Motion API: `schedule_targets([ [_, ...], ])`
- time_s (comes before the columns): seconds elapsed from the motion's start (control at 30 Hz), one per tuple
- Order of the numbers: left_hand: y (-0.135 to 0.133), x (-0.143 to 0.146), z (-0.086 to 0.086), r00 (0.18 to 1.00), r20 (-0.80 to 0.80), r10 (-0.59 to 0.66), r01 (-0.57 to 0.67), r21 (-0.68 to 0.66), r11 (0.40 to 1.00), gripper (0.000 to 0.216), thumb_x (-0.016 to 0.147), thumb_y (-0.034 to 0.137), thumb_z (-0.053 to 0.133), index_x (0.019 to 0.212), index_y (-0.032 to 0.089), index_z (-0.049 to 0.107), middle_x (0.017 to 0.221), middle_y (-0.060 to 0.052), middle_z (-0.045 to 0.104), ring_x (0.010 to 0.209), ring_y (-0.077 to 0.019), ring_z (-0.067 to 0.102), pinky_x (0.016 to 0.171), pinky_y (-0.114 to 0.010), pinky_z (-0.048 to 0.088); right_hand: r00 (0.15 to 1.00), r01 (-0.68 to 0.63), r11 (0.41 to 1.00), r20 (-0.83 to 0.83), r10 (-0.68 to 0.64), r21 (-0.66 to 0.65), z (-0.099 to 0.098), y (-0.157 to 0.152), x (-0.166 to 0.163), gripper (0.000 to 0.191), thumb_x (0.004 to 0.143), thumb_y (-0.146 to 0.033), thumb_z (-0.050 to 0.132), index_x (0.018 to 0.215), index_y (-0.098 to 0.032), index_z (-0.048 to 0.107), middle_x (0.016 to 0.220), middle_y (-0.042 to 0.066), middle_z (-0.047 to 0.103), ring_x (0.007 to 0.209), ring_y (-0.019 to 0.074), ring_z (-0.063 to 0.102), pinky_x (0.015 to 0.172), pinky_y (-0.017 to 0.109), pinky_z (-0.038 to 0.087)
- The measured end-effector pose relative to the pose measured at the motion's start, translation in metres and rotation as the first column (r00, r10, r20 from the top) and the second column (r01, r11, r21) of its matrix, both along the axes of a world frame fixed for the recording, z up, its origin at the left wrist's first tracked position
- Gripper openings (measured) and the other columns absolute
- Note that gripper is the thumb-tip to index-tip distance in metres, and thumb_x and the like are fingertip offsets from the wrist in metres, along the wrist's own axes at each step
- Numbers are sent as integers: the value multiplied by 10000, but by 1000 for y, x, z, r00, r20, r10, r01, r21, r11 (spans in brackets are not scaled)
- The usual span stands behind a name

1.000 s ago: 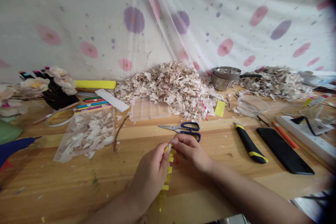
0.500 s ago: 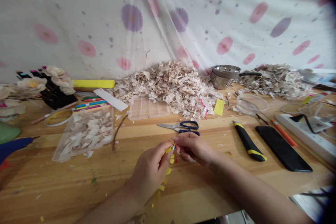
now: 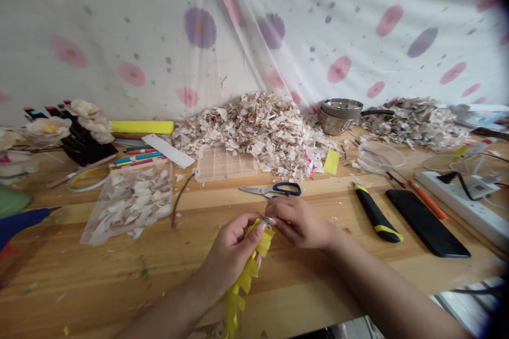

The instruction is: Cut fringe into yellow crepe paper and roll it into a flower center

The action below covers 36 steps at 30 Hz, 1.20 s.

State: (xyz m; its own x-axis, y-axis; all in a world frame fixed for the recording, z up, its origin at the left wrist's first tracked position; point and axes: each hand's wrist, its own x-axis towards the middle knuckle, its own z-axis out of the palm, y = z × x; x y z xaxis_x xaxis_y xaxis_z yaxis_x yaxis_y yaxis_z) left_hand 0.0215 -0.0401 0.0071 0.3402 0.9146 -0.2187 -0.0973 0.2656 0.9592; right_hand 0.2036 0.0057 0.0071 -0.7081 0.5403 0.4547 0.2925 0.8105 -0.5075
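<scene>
A yellow strip (image 3: pixel 248 270) with a fringed, cut edge hangs down from my left hand (image 3: pixel 234 246), which pinches it near its upper end between thumb and fingers. My right hand (image 3: pixel 300 222) meets the left at that same end, its thumb and fingertips pressed together there. Whatever lies right at the fingertips is mostly covered; I cannot tell if anything besides the strip is there. Just beyond my right hand lie scissors (image 3: pixel 264 190) with dark blue handles, one handle loop partly hidden by that hand.
Behind the hands rises a big heap of pale flakes (image 3: pixel 258 132). A clear tray (image 3: pixel 131 198) of flakes lies left. To the right are a black-and-yellow cutter (image 3: pixel 376 214), a black phone (image 3: pixel 427 222) and a white power strip (image 3: pixel 457 206). A blue pointed tool (image 3: pixel 27 222) sits far left.
The yellow strip has turned so its fringed face shows more broadly and hangs lower. My right hand has shifted slightly and rolled over the pinched end.
</scene>
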Motion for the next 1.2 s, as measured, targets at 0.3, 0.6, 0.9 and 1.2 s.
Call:
schedule_targets([
  [0.3,3,-9,-20,724,-598,344,151,624,767,259,892,248,414,1018,168,625,706,-48,683,615,-184,628,562,-292,493,943,-93,331,-190,-273,-939,-7,-4,-18,279,827,-398,499,671,-169,467,417,-82,362,348,48,229,355,182,176],
  [0.6,6,-9,-15,851,-479,216,44,475,879,266,890,349,426,982,177,607,680,-29,652,554,-162,601,525,-274,485,944,96,633,-131,-302,-768,-3,-5,-14,336,918,-400,322,649,-203,356,491,-52,380,408,79,320,419,203,282],
  [0.9,9,-3,0,998,-56,1,-5,-61,998,422,693,561,626,800,160,552,481,74,463,370,-58,373,379,-164,305,994,17,986,108,-35,168,-2,5,2,186,954,-265,358,896,-162,502,772,70,589,675,157,489,616,276,373],
  [1.2,4,-10,-14,825,-528,201,72,452,889,261,873,354,445,981,196,622,712,-44,663,623,-181,596,587,-289,453,951,-39,339,-139,-276,-940,-9,-9,-26,330,868,-448,399,645,-210,352,429,-93,290,357,64,222,357,191,198],
])
